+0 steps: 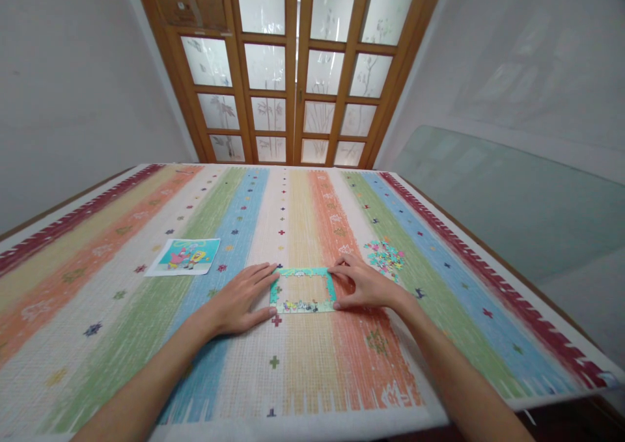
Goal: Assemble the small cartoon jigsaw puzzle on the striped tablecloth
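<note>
A rectangular border of joined jigsaw pieces (pixel 303 308), mostly turquoise with a multicoloured lower strip, lies flat on the striped cloth. Inside it the cloth shows through. My left hand (pixel 241 299) rests at its left side, fingers stretched out near the upper corner and thumb at the lower one. At the right side is my right hand (pixel 364 284), its fingertips touching near the upper corner and its thumb near the lower corner. Both hands have thumb and fingers apart. Beyond my right hand lies a loose heap of small jigsaw pieces (pixel 385 258), turquoise, pink and yellow.
A printed cartoon picture (pixel 188 257) on white paper lies to the left of my left hand. The striped tablecloth (pixel 297 377) covers the wide table. Wooden doors with glass panes (pixel 293 71) stand behind it. A pale green panel (pixel 508 188) is along the right wall.
</note>
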`<move>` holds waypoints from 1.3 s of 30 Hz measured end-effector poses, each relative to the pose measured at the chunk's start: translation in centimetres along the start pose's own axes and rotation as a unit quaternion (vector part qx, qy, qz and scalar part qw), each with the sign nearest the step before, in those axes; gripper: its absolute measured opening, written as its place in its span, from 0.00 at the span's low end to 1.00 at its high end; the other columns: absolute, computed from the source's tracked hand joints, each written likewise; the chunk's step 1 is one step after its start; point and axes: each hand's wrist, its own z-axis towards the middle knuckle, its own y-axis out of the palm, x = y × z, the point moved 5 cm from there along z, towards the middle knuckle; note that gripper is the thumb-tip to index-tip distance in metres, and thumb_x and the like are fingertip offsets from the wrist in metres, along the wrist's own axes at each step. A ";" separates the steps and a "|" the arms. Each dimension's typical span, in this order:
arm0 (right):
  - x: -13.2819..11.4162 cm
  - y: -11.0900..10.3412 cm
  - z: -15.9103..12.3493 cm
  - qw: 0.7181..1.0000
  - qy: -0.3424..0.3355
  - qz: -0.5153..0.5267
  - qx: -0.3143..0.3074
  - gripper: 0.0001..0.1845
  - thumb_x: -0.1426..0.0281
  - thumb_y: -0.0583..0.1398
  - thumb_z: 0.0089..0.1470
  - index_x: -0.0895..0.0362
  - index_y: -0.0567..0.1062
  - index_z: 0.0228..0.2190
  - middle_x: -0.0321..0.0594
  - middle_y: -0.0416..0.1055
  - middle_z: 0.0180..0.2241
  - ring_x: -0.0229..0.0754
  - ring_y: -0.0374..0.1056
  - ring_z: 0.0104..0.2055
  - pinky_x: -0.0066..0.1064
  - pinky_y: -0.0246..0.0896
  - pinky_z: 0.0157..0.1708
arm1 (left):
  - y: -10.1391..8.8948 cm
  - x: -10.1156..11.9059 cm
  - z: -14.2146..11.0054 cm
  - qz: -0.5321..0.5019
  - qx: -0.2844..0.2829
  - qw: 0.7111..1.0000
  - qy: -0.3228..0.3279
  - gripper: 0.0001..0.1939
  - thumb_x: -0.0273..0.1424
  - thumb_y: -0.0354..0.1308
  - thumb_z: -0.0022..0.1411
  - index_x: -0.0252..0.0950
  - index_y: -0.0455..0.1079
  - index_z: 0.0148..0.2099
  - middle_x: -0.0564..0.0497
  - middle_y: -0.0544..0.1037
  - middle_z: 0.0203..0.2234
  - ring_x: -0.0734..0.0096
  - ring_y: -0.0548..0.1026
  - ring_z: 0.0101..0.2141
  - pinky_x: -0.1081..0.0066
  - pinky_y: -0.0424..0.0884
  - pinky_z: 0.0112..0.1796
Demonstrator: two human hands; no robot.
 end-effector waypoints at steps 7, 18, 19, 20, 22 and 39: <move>0.6 0.3 0.2 1.000 -0.009 0.010 0.025 0.26 0.59 0.71 0.51 0.55 0.77 0.50 0.44 0.66 0.44 0.49 0.65 0.48 0.41 0.64 0.50 | 0.2 -0.3 0.0 -0.004 -0.022 1.000 -0.001 0.36 0.50 0.53 0.70 0.36 0.54 0.72 0.37 0.57 0.70 0.46 0.57 0.68 0.44 0.55 0.65; -0.1 0.4 0.5 0.996 -0.023 0.034 0.076 0.30 0.60 0.69 0.54 0.53 0.72 0.56 0.48 0.68 0.54 0.53 0.63 0.58 0.51 0.57 0.61 | 0.4 -0.7 -0.3 -0.021 0.006 1.000 0.013 0.38 0.48 0.57 0.69 0.41 0.51 0.74 0.40 0.58 0.70 0.44 0.59 0.67 0.42 0.58 0.64; -0.1 0.5 0.5 0.996 -0.024 0.036 0.076 0.31 0.59 0.69 0.54 0.52 0.71 0.56 0.49 0.68 0.55 0.54 0.62 0.59 0.52 0.56 0.61 | 0.5 -0.7 -0.4 -0.020 0.010 1.000 0.013 0.38 0.48 0.57 0.69 0.42 0.49 0.74 0.41 0.58 0.70 0.44 0.59 0.67 0.43 0.58 0.64; 0.0 0.5 0.5 0.996 -0.024 0.038 0.075 0.32 0.58 0.69 0.53 0.52 0.71 0.57 0.49 0.68 0.55 0.54 0.62 0.59 0.53 0.55 0.61 | 0.5 -0.7 -0.5 -0.018 0.014 1.000 0.013 0.39 0.48 0.57 0.69 0.42 0.48 0.74 0.41 0.58 0.70 0.44 0.60 0.66 0.43 0.58 0.64; 0.1 0.6 0.5 0.996 -0.023 0.047 0.072 0.34 0.58 0.70 0.53 0.52 0.70 0.58 0.49 0.68 0.56 0.55 0.62 0.60 0.53 0.54 0.62 | 0.5 -0.7 -0.6 -0.014 0.021 1.000 0.015 0.40 0.48 0.57 0.69 0.43 0.46 0.75 0.41 0.58 0.70 0.44 0.60 0.66 0.43 0.58 0.64; -1.0 0.8 0.4 1.000 -0.029 -0.010 0.003 0.47 0.56 0.74 0.41 0.52 0.67 0.61 0.48 0.64 0.56 0.56 0.57 0.60 0.51 0.56 0.60 | 0.3 -0.7 -0.6 -0.013 0.034 0.999 0.015 0.27 0.46 0.55 0.71 0.39 0.59 0.66 0.40 0.62 0.67 0.46 0.63 0.64 0.45 0.61 0.63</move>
